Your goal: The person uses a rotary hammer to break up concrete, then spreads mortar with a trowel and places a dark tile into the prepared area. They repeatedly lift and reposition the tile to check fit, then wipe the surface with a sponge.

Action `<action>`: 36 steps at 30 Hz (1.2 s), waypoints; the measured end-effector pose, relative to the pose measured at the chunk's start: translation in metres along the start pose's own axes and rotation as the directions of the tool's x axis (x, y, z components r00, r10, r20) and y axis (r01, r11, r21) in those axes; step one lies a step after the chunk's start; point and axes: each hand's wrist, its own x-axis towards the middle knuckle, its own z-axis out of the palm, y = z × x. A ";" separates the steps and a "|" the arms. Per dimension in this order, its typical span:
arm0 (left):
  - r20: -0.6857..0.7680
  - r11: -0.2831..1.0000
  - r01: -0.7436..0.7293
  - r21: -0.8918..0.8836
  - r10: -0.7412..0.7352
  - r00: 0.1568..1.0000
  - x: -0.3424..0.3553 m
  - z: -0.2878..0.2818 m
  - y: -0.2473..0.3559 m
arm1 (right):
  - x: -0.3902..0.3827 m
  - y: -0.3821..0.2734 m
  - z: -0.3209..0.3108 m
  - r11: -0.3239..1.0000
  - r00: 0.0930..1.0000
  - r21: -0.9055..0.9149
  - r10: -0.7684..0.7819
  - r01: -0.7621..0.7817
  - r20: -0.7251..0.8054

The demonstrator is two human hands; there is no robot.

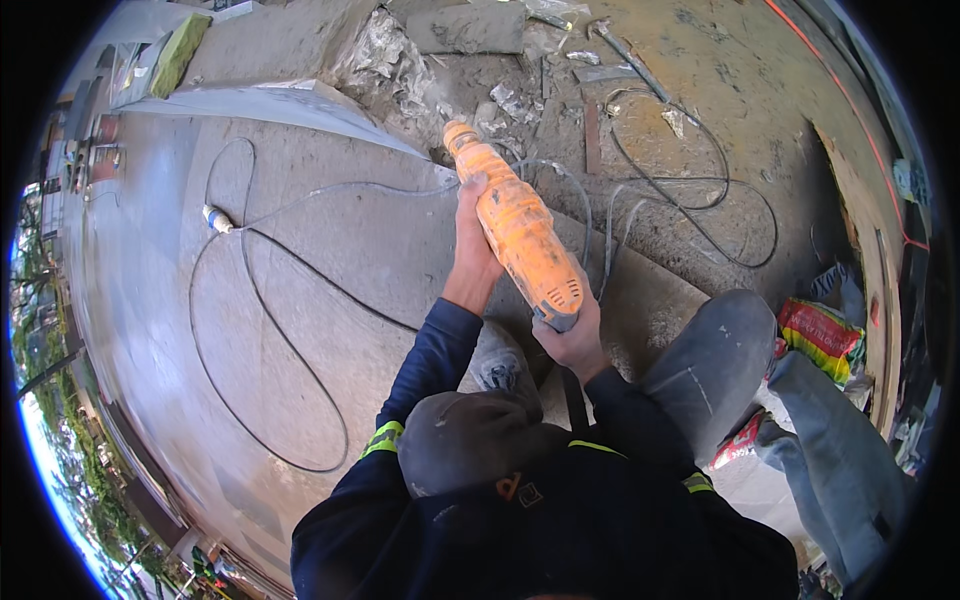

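Note:
My left hand [472, 235] is closed around the side of a dusty orange power drill [520, 235], near its front. At the drill's back end, my right hand [575, 340] grips the handle. The tool points forward and slightly left, its bit [447, 113] down at broken concrete rubble [395, 70] beside a raised slab edge [300, 105]; the exact tip is unclear in dust. Several loose dark cables [310, 270] curve over the concrete floor around it, one with a white-and-blue connector [218, 218].
A hammer-like tool [640, 70] lies among debris at upper right. My bent right knee [715, 370] sits beside colourful sacks [815, 330] and a wooden board [880, 300]. Another person's grey-trousered legs [835, 450] are at lower right. An orange cord [860, 105] runs along the right.

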 end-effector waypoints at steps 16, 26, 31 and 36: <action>0.020 0.999 0.006 0.051 -0.007 1.000 0.010 -0.008 0.019 | 0.012 0.007 0.021 0.996 0.999 -0.070 -0.049 0.048 -0.014; 0.068 0.978 0.188 -0.086 -0.183 0.981 -0.019 -0.029 0.000 | -0.031 -0.032 0.037 0.970 0.999 -0.244 0.006 -0.015 -0.037; 0.013 0.972 0.227 -0.065 -0.227 0.974 -0.003 -0.022 -0.041 | -0.034 -0.032 0.021 0.976 0.983 -0.195 0.062 -0.095 -0.172; -0.098 0.912 0.367 0.183 -0.355 0.930 0.006 -0.001 -0.029 | -0.009 -0.048 0.000 0.975 0.943 0.023 0.218 -0.219 -0.252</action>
